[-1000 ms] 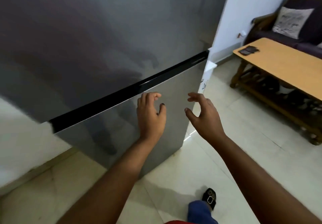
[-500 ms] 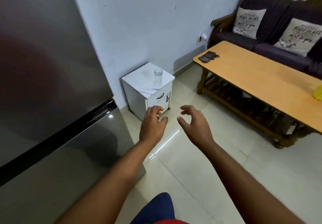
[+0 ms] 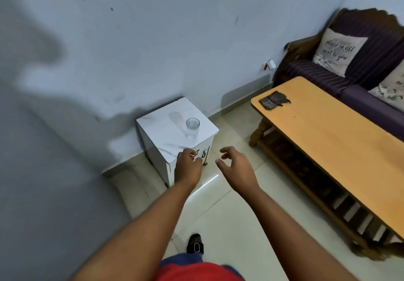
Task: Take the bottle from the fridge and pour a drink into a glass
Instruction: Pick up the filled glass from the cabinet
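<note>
A clear empty glass (image 3: 192, 127) stands upright on a small white cabinet (image 3: 168, 132) against the wall. My left hand (image 3: 187, 167) hovers in front of the cabinet's near corner, fingers loosely curled, holding nothing. My right hand (image 3: 236, 167) is a little to its right above the floor, fingers apart and empty. The grey fridge (image 3: 32, 171) fills the left edge, blurred, its door closed. No bottle is in view.
A long wooden coffee table (image 3: 328, 141) with a dark cloth (image 3: 274, 101) stands at the right. Behind it is a purple sofa (image 3: 323, 75) with printed cushions. Pale tiled floor (image 3: 218, 215) lies between cabinet and table. My sandalled foot (image 3: 196, 244) is below.
The view has swung right, away from the fridge front toward the small cabinet and glass. Both hands stay raised and empty, now in front of the cabinet.
</note>
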